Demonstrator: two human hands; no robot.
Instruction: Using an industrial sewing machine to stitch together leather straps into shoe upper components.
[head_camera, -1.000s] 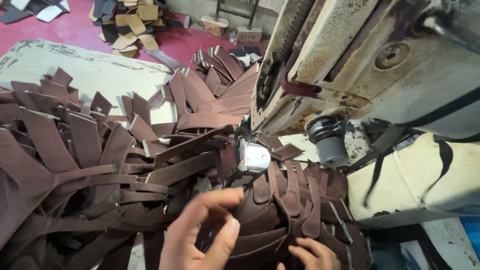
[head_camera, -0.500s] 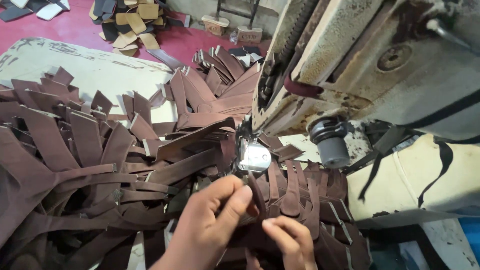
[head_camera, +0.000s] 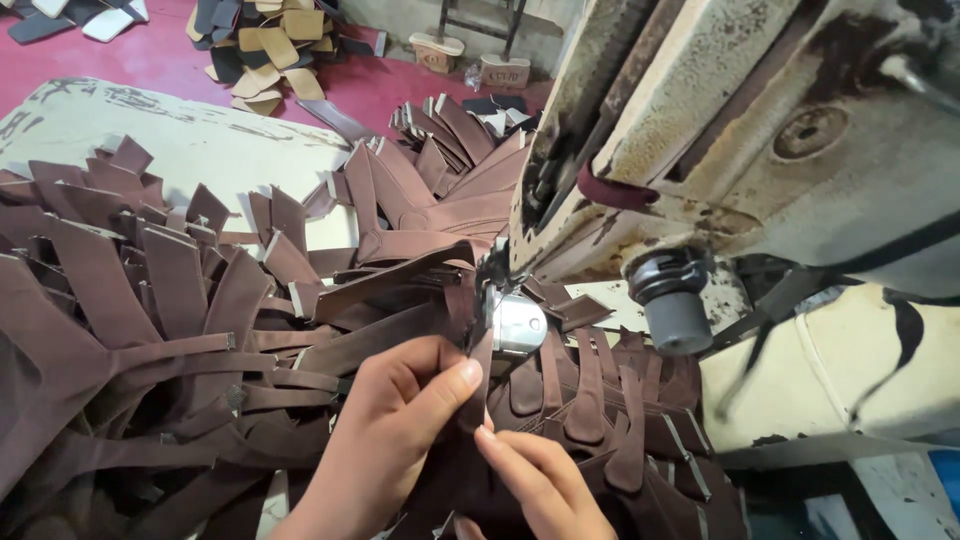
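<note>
Right now my left hand (head_camera: 395, 420) pinches a dark brown leather strap piece (head_camera: 478, 385) between thumb and forefinger, just below the shiny metal post (head_camera: 517, 325) of the sewing machine (head_camera: 760, 130). My right hand (head_camera: 540, 480) comes in from the bottom edge of the worktop, its fingertips closed on the lower end of the same strap, touching the left thumb. The strap stands nearly upright against the post, where the machine's head comes down. More brown strap pieces (head_camera: 150, 330) lie fanned across the whole left half of the worktop, overlapping one another. A sewn row of short straps (head_camera: 610, 400) lies just right of my hands. A dark round knob (head_camera: 672, 300) hangs under the machine's worn cream body. Past the far edge, on the red floor, sits a heap of tan and dark sole pieces (head_camera: 265, 50), and two small pale boxes (head_camera: 470, 60) with faint markings stand near a wall; I cannot tell more about them.
</note>
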